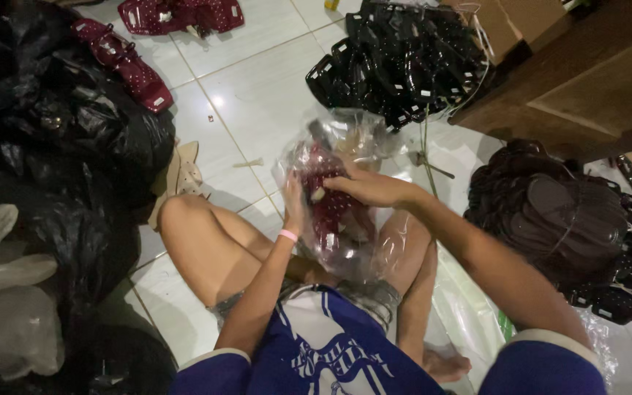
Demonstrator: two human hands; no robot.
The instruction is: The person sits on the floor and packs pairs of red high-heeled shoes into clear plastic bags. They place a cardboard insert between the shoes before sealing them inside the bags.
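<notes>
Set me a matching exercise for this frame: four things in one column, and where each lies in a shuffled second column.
Things:
1. dark red sandals
2. pile of black sandals
3. clear plastic bag
4. black plastic sacks

Places:
A. between the left hand and right hand, over the lap
B. on the white tiles, upper left
C. along the left edge of the view
D. top centre, beside the wooden furniture

Pairs: 1-B, 2-D, 3-A, 4-C
</notes>
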